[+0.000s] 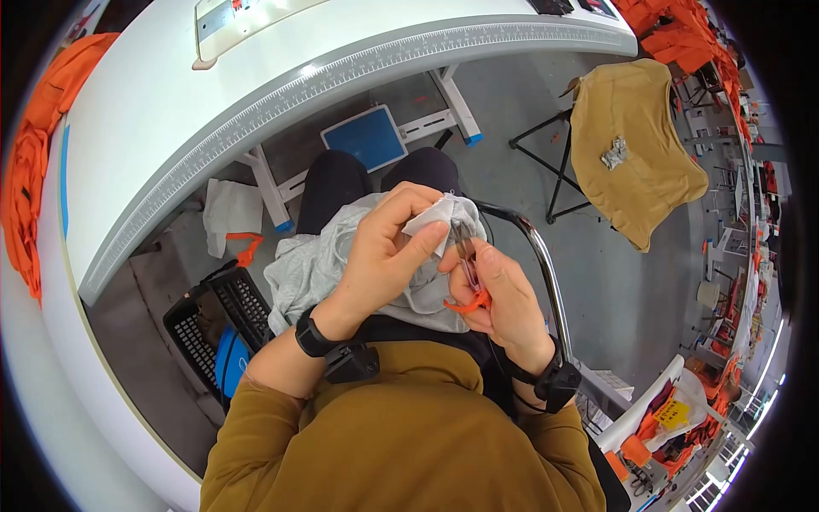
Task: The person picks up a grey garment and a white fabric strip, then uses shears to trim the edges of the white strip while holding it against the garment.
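Note:
A light grey knit garment (pixel 311 264) lies bunched over my lap. My left hand (pixel 384 256) pinches its upper edge, where a small white piece (pixel 432 220) shows between thumb and fingers. In my right hand (pixel 508 294) is a pair of thread snips (pixel 466 256), with metal blades pointing up and away from me. Something orange-red curls around the lower end of the snips at my fingers. The blade tips are right beside the white piece; whether they touch the cloth I cannot make out.
Ahead is a white table (pixel 153 111) with a ruler strip (pixel 256 128) along its curved edge. A chrome chair arm (pixel 546 264) curves past my right. A tan cloth-covered stand (pixel 631 145) is farther right. A black crate (pixel 213 316) sits at lower left.

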The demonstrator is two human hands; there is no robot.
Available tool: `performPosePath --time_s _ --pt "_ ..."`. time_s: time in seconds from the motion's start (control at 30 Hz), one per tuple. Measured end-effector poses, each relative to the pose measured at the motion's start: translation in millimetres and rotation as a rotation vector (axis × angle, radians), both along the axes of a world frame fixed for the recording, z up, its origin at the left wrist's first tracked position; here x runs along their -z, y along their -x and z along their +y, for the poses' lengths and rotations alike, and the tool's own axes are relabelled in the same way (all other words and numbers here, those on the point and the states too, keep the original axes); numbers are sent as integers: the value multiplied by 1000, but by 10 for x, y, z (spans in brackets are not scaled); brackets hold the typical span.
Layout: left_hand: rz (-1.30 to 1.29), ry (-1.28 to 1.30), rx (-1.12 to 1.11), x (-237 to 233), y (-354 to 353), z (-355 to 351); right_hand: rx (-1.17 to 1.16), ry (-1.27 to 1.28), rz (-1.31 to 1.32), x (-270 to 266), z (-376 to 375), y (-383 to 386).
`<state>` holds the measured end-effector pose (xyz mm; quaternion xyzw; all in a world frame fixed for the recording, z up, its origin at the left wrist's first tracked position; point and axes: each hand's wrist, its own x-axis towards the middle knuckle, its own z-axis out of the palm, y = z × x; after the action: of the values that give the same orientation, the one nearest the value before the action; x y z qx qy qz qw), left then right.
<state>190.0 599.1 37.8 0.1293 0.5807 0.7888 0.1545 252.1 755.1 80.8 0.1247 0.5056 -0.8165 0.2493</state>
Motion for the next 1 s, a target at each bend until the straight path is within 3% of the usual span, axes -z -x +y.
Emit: performPosePath --time_s 0.33,0.73,0.8,0.83,0.93,1.0 --pt "322 262 -69 3 13 -34 15 -6 21 47 -36 2" --pt "250 297 -38 48 17 -38 100 49 131 190 5 20" --pt "204 251 -28 50 15 -42 111 -238 358 195 60 72" --pt "157 204 -19 50 10 -44 111 -239 357 201 57 100" --pt "63 156 26 -58 0 -57 123 -935 505 236 4 172" --pt "158 213 12 -1 21 -75 164 -949 552 298 -60 183"
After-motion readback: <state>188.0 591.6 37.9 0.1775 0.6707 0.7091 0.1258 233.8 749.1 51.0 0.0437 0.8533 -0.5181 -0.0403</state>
